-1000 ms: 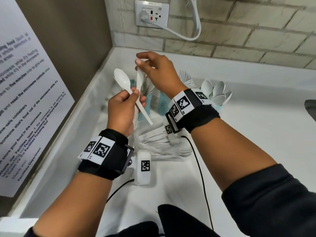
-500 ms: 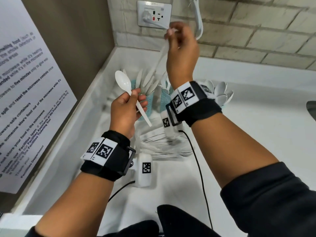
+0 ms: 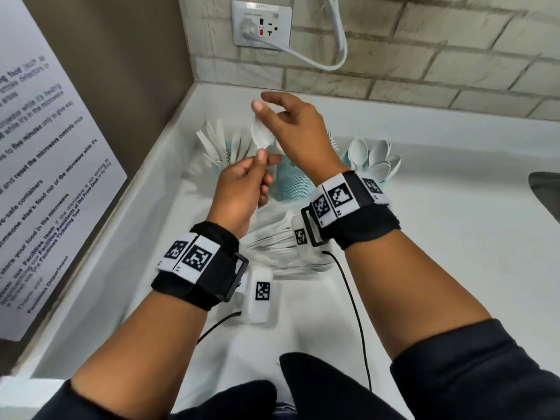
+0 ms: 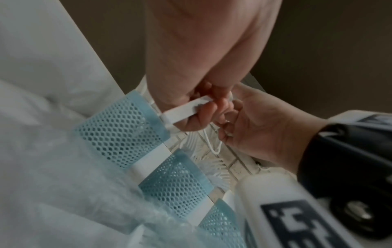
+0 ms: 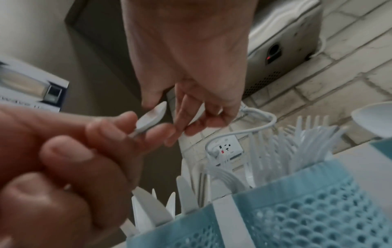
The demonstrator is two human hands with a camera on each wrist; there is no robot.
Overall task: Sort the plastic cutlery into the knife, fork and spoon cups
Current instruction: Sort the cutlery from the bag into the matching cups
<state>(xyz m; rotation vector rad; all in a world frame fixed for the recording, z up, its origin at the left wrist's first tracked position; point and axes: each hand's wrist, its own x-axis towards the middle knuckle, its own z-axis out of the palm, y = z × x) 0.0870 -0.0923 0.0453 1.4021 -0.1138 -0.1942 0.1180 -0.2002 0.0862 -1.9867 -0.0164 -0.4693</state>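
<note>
My left hand [image 3: 262,160] grips a white plastic spoon [image 3: 262,134] by its handle, bowl upward, above the cups. My right hand [image 3: 266,107] hovers over the bowl. Its thumb touches the bowl's tip [image 5: 162,104], and its fingers [image 5: 180,109] curve behind it with a small gap. Three light-blue mesh cups stand in a row in the counter's corner: the knife cup [image 3: 224,160] on the left, the fork cup [image 3: 292,184] in the middle, the spoon cup [image 3: 374,165] on the right. A pile of unsorted white cutlery [image 3: 272,242] lies in front of them, partly hidden by my wrists.
A brown side panel with a white notice [image 3: 45,177] closes off the left. The tiled back wall holds an outlet [image 3: 262,24] with a white cord plugged in. A sink edge [image 3: 545,189] shows at the far right of the white counter [image 3: 439,237].
My right hand lifted a knife high over the cups, no longer holds it, and has come down onto the spoon's bowl. My left hand raised the spoon a little toward it.
</note>
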